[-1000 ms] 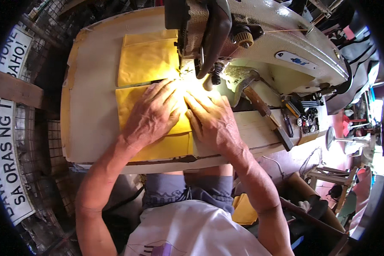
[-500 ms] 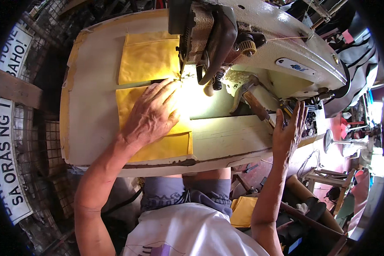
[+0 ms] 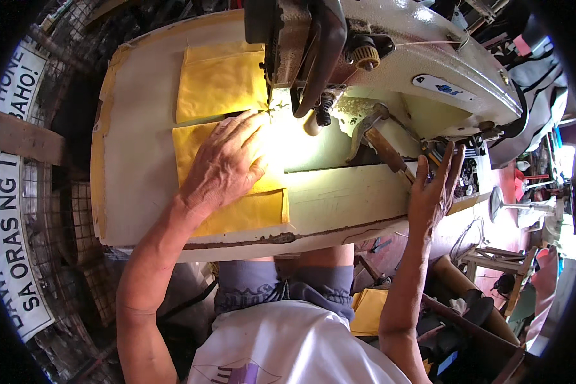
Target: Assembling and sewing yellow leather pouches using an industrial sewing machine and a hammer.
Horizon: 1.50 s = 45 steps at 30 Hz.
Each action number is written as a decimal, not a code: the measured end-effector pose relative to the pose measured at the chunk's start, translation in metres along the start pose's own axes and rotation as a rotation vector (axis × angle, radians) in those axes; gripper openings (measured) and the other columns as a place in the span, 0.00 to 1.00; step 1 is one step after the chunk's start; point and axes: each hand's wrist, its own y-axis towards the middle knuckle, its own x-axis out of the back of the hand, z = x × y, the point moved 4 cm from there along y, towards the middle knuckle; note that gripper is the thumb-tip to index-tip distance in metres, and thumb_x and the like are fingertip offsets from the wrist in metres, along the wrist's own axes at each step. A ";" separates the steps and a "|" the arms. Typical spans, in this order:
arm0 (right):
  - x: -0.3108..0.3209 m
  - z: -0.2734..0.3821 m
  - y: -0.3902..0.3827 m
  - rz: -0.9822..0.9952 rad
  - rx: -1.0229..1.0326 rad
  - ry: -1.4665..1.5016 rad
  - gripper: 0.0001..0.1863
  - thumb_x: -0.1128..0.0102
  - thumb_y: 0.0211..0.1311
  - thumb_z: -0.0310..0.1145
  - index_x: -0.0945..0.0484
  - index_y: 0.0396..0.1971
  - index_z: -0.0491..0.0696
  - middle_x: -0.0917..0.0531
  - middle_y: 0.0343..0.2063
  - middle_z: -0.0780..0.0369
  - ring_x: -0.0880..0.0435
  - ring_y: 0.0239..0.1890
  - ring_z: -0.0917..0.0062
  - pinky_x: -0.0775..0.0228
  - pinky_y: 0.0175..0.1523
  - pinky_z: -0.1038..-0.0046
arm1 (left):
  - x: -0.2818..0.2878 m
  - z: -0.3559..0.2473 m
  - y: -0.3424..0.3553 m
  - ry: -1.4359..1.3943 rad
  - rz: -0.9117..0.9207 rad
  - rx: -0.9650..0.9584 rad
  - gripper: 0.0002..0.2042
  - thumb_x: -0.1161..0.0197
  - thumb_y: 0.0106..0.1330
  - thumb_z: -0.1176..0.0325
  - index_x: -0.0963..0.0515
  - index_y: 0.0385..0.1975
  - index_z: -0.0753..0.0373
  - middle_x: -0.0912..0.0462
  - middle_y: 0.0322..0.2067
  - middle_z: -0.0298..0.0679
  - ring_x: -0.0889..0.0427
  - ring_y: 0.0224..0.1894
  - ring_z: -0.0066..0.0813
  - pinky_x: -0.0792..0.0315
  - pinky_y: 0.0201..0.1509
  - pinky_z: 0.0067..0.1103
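My left hand (image 3: 227,160) lies with fingers outstretched on a yellow fabric piece (image 3: 189,157), its fingertips close to the brightly lit needle area of a sewing machine (image 3: 445,61). A second yellow piece (image 3: 217,80) sits just above it, and another folded yellow layer (image 3: 246,214) shows below. My right hand (image 3: 435,185) is raised at the right of the machine bed, fingers extended and thumb apart, beside the small tools and bobbins (image 3: 466,169). A hammer with a wooden handle (image 3: 384,147) lies between the needle area and that hand. The needle itself is washed out by glare.
The worn pale tabletop (image 3: 128,147) has taped edges. At the left are wire mesh and printed signs (image 3: 25,256). Yellow fabric (image 3: 368,310) lies below the table at the right, near a roll (image 3: 454,288), a wooden stool (image 3: 486,259) and clutter.
My right hand has left the fabric beside the needle and moved right, toward the small tools. My left hand has stayed on the yellow piece.
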 end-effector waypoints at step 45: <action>0.027 0.167 -0.093 0.294 0.345 0.587 0.20 0.41 0.54 0.25 0.25 0.48 0.38 0.28 0.31 0.58 0.26 0.33 0.66 0.32 0.40 0.65 | 0.008 -0.013 -0.018 -0.102 -0.049 -0.103 0.14 0.37 0.62 0.68 0.21 0.46 0.65 0.22 0.50 0.45 0.26 0.57 0.45 0.35 0.65 0.37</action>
